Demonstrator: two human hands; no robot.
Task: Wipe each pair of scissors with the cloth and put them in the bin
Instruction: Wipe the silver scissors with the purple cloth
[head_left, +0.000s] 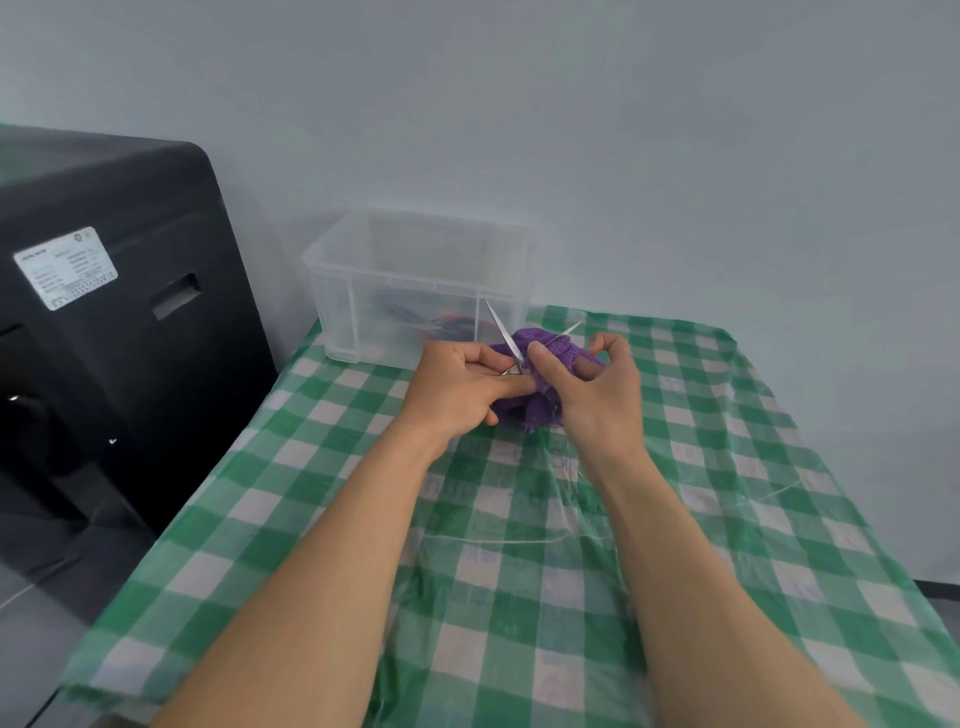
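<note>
Purple cloth (524, 405): bunched on the table between both hands, just nearer than the bin; I see it gathered about the scissors' pivot.
Scissors (501, 330): blades spread, one tip pointing far toward the bin, the other to the right; handles hidden.
Left hand (457, 387): fingers curled, gripping the handle end.
Right hand (597, 387): clutches the cloth, thumb pressing it to the blades.
Bin (332, 291): clear plastic, far left; blurred coloured shapes inside, which I take for pairs already done.
Progress: I judge wiping under way; this pair is not yet binned, and no other lies outside.
Room: checked tablecloth (322, 499) open near and right; black machine (114, 338) crowds the left edge; wall just beyond the bin.
</note>
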